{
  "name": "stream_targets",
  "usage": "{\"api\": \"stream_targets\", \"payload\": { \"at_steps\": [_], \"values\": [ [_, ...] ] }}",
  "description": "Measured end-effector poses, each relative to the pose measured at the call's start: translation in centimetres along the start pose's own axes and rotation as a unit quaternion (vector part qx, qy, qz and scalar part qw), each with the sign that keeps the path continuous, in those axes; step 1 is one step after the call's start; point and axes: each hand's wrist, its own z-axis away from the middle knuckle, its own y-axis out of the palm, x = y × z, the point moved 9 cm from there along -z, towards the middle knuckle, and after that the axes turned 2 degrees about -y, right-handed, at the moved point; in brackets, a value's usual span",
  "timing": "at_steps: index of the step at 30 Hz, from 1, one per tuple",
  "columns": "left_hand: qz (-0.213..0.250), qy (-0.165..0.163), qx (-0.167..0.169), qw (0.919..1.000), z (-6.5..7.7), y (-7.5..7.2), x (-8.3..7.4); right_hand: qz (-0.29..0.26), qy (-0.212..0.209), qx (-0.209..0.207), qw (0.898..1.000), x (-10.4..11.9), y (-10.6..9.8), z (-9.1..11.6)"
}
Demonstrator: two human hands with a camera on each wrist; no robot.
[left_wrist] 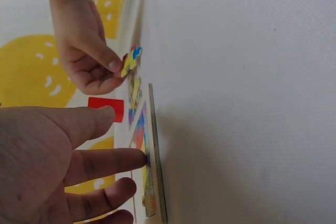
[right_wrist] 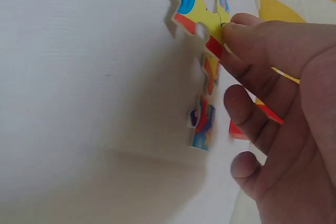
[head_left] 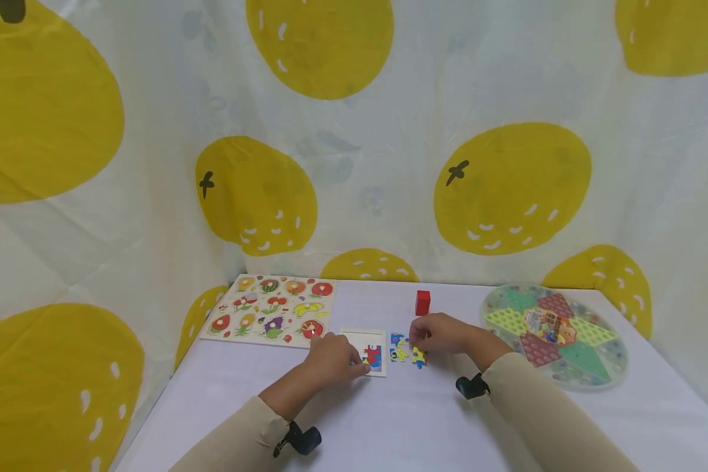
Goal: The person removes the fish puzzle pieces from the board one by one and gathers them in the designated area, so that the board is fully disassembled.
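Note:
My right hand [head_left: 439,332] pinches a yellow jigsaw piece [right_wrist: 202,11] with blue and red parts between thumb and forefinger. In the right wrist view its other fingers curl loosely, away from the piece. Loose jigsaw pieces [head_left: 397,347] lie on the table beside that hand, some partly hidden behind the held one. To their left is a small pale puzzle tray [head_left: 384,360] with a red and blue piece [head_left: 372,356] inside. My left hand [head_left: 332,360] reaches over the tray's left side, fingers extended; one fingertip [left_wrist: 137,158] is right at the tray's edge.
A red block [head_left: 423,303] stands behind the loose pieces. At the back left lies a knobbed fruit puzzle board [head_left: 261,312]. A round, clear case [head_left: 616,357] with coloured sections lies at the right, close to the right forearm. A fruit-printed curtain [head_left: 383,196] hangs behind the table.

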Motion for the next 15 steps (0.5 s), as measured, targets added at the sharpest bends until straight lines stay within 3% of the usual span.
{"api": "stream_targets", "payload": {
  "at_steps": [7,15],
  "values": [
    [-0.013,-0.007,-0.015,0.9998,0.32,-0.88,-0.38,-0.004,-0.009,-0.027,1.0,0.12,-0.11,-0.14],
    [-0.011,0.006,-0.012,0.9999,0.26,-0.07,-0.73,-0.001,0.001,-0.043,0.999,0.0,-0.42,-0.26]
  ]
}}
